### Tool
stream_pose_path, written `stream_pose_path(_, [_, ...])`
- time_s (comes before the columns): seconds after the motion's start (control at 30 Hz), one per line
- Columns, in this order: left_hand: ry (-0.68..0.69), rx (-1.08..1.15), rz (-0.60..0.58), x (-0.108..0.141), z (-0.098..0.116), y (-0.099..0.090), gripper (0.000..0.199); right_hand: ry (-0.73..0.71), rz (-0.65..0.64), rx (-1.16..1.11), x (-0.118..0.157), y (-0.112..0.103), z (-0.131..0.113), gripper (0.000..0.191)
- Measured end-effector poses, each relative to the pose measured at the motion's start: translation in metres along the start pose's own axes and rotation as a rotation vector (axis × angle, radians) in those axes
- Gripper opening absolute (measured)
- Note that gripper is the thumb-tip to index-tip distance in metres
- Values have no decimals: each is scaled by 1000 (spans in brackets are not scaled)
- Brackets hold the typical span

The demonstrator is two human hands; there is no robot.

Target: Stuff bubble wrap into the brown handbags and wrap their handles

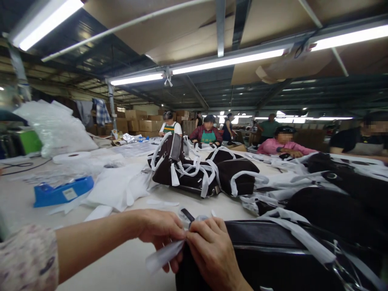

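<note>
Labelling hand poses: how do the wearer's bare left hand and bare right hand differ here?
The left hand holds a translucent white strip; the right hand lies over the end of the large black bag, fingers bent. The left hand's forearm shows back to a pale floral sleeve; the right hand's runs out of frame, no sleeve visible. Both meet at the bag's end.

Strip lights — cardboard boxes stacked behind.

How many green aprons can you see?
2. A dark green apron on the person in white at the back; a brighter green apron on the person in maroon, further right. More could be hidden.
</note>
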State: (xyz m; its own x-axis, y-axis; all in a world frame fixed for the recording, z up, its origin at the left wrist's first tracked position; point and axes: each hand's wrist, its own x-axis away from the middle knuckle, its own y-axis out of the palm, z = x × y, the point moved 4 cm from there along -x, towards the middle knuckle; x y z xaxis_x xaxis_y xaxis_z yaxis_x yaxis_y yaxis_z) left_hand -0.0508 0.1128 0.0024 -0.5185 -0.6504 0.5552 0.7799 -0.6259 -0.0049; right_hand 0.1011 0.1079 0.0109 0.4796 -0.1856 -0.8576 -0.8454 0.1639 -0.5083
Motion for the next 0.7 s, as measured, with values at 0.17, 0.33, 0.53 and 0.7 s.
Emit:
stream_pose_path(0.17, [-55,176,81,-7,-9,-3,31,-6,-12,-32,1,2,3,24])
stream_pose_path(0.33, [-158,180,113,-6,-8,-4,24,2,-68,-39,4,8,6,23])
stream_pose_path(0.53, [-143,70,168,-2,5,-5,12,47,-68,-51,4,9,6,17])
stream_pose_path(0.7, [-36,-77,301,-2,7,1,10,183,-80,-130,7,16,13,19])
